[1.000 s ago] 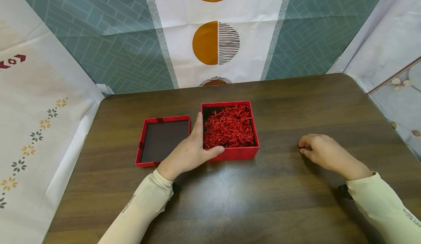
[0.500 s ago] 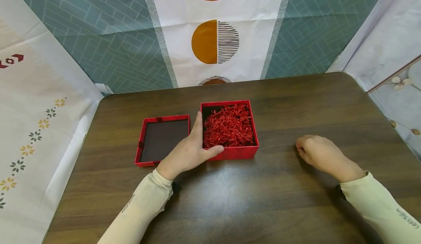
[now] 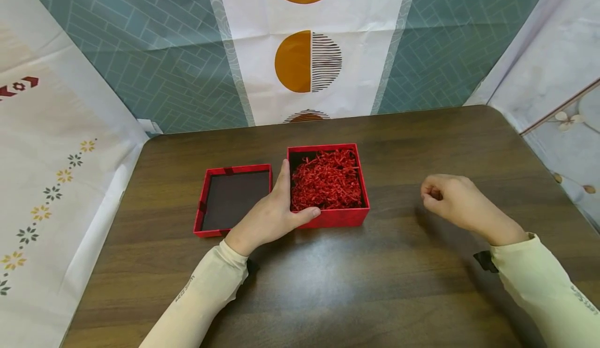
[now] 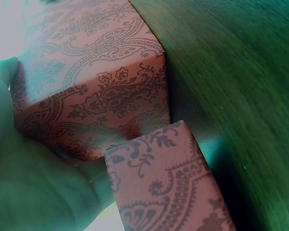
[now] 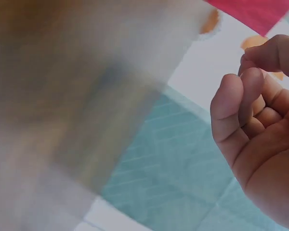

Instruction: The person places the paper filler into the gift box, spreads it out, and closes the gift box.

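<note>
A red open box [image 3: 334, 219] stands mid-table, filled with red shredded paper [image 3: 326, 182]. My left hand [image 3: 267, 218] lies against its near left corner, index finger straight along the left side and thumb stretched along the front face. In the left wrist view the box's patterned side [image 4: 111, 96] shows beside the palm. Left of that hand is a shallow red lid [image 3: 200, 212] with a dark inside, its patterned outer wall [image 4: 168, 187] close by the fingers. My right hand [image 3: 452, 202] hovers over the table to the right, fingers curled, thumb and index tips meeting, nothing visible between them.
The brown wooden table [image 3: 328, 296] reaches back to a teal and white patterned cloth [image 3: 183, 77]. Pale cloths hang along the left and right sides. Part of the red box [image 5: 260, 12] shows at the top of the right wrist view.
My right hand first dips slightly leftward with the fingers low at the table, then rises, a gap now showing within its curled fingers. Left hand, box and lid stay put.
</note>
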Available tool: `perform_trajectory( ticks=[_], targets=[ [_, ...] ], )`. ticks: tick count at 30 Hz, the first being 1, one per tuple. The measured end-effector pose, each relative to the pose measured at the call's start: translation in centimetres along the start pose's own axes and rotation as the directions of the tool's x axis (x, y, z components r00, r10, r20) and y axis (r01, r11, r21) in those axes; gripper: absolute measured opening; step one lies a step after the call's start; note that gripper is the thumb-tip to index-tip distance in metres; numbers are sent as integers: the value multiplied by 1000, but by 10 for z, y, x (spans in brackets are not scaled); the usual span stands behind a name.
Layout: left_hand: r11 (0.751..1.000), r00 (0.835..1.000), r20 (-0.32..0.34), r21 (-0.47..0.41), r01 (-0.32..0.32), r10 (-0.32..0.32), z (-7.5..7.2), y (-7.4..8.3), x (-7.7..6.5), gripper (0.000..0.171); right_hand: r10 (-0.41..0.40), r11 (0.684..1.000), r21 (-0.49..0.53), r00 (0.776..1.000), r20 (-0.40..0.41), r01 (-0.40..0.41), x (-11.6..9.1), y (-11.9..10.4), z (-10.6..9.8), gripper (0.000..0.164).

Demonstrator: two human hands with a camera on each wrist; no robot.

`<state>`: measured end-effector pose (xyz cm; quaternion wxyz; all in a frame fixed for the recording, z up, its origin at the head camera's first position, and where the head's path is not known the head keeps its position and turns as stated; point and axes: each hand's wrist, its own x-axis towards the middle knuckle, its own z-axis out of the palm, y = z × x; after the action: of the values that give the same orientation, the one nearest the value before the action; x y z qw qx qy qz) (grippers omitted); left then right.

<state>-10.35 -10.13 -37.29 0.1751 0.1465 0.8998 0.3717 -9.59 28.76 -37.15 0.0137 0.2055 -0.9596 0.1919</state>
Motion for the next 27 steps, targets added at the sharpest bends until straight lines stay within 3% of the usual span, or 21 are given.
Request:
perform_trajectory(
  ticks=[5, 9, 17, 22, 27],
  targets=[
    [1000, 1000, -2, 6, 6, -6, 0, -1, 0, 120, -25, 998, 62, 997, -72, 29, 16, -25, -10, 20],
    [1000, 1000, -2, 16, 10, -10, 0, -1, 0, 119, -46, 992, 114, 998, -40, 50, 29, -56, -16, 17],
    [999, 1000, -9, 28, 16, -15, 0, 2, 1, 120, -164, 977, 144, 986, 26, 159, 62, -104, -21, 14],
    [999, 1000, -23, 51, -4, 5, 1, 2, 0, 120, -186, 970, 168, 982, 31, 178, 80, -119, -26, 14],
    [995, 999, -40, 97, -28, 32, 0, 2, -3, 120, -174, 962, 223, 983, 51, 159, 87, -119, -27, 22]
  ],
)
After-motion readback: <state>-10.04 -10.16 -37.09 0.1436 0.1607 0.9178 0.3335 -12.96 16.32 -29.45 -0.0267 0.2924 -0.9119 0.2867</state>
